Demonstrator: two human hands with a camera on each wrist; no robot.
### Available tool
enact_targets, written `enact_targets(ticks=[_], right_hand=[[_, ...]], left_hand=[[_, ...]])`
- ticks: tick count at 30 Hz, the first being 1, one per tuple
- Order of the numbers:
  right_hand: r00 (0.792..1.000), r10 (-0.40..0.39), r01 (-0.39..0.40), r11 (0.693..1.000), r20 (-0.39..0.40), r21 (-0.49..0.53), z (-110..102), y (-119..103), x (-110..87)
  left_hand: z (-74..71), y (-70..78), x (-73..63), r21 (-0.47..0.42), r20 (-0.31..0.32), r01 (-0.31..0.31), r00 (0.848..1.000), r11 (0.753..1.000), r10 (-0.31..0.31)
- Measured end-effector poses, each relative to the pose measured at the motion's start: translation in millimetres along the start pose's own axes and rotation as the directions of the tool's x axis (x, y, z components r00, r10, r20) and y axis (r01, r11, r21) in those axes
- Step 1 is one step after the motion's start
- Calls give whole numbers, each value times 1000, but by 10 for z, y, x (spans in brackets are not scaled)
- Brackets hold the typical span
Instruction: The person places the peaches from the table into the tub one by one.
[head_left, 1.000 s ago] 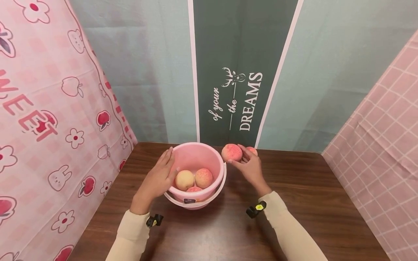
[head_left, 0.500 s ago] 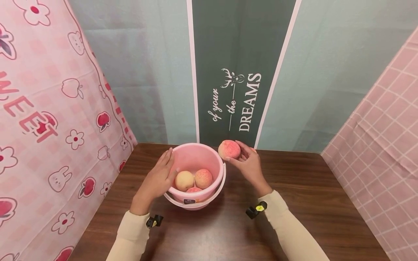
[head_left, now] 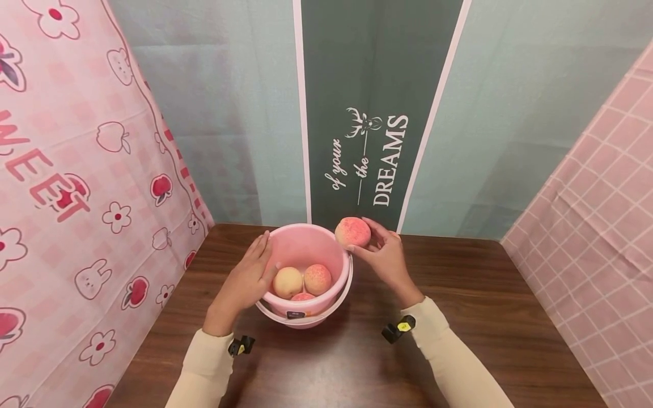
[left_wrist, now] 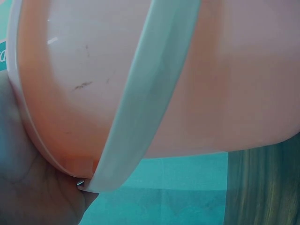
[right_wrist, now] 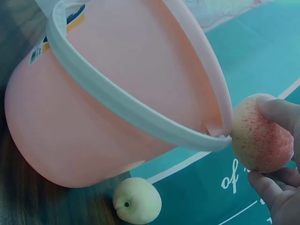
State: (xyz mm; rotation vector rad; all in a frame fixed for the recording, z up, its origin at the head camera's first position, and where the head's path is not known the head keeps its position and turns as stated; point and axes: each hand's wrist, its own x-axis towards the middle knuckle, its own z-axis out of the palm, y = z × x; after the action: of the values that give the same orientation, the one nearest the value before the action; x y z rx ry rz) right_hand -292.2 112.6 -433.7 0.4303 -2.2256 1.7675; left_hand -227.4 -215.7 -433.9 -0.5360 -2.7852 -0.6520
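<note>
A pink bucket (head_left: 293, 243) stands on the table with its white handle (head_left: 331, 309) lowered to the front. My left hand (head_left: 249, 275) rests on the bucket's left rim, fingers straight and thumb over the edge. In the left wrist view, its palm lies against the rim beside the handle's joint. My right hand (head_left: 386, 255) grips a pink-and-yellow peach (head_left: 353, 232) between thumb and fingers, right at the bucket's right rim. Inside the bucket lie a yellowish peach (head_left: 288, 282), a redder peach (head_left: 317, 278) and a partly hidden peach (head_left: 303, 297).
Another peach (right_wrist: 137, 200) sits on the wooden table (head_left: 459, 328) beside the bucket, mostly hidden behind my right hand in the head view. A green cloth backdrop (head_left: 357, 68) rises at the table's back edge, with pink cloths (head_left: 602, 198) along both sides.
My right hand has lifted the peach and carried it a little left, up to the bucket's rim. The left hand and the bucket have stayed in place.
</note>
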Motion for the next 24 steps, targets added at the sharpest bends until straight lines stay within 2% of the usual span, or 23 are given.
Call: enact_targets(ticks=[11, 18, 24], right_hand=[[997, -53, 52, 998, 61, 20, 123, -127, -69], [991, -42, 36, 998, 125, 46, 224, -179, -93], [989, -31, 30, 1000, 146, 9, 293, -232, -108]], left_hand=[[-10, -4, -9, -4, 7, 15, 1000, 1000, -15], [2, 1, -13, -8, 9, 22, 1000, 1000, -22], [-9, 9, -13, -8, 10, 20, 1000, 1000, -20]])
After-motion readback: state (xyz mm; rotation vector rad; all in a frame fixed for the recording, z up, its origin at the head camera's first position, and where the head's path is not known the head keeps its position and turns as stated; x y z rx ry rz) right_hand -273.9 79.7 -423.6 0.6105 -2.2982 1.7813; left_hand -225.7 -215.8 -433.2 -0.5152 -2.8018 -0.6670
